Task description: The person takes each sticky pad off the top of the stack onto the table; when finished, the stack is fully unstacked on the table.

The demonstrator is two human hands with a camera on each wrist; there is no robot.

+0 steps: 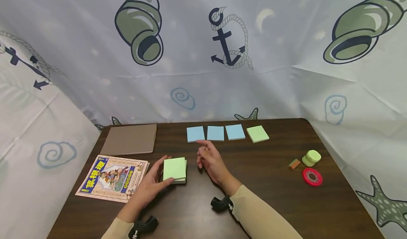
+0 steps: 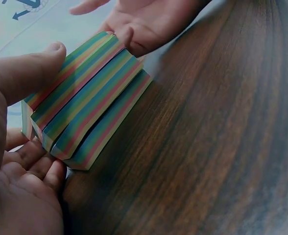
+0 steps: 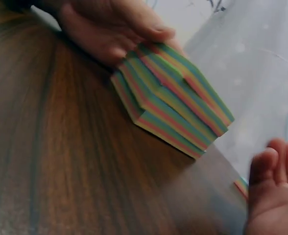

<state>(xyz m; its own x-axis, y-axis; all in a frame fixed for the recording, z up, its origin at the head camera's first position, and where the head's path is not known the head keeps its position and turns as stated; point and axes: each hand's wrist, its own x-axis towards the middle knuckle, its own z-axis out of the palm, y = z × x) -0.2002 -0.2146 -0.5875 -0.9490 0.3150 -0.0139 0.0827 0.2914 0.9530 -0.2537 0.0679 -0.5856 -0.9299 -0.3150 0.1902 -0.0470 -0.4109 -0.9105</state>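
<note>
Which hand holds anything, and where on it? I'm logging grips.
The left hand grips the sticky-note block by its sides; the right hand holds nothing.

We take this for a makeshift recording booth or craft corner rather than a lived-in room. A dark brown wooden table [image 1: 273, 196] is closed in behind and on both sides by a pale fabric backdrop [image 1: 286, 55] printed with anchors, shells and starfish. On the table, stationery: three blue square note pads [image 1: 215, 133] and a green one [image 1: 257, 133] in a row along the far edge, a colourful picture booklet [image 1: 112, 177] and brown card folder [image 1: 129, 139] to their left, a red tape roll [image 1: 312, 177] to their right.
</note>
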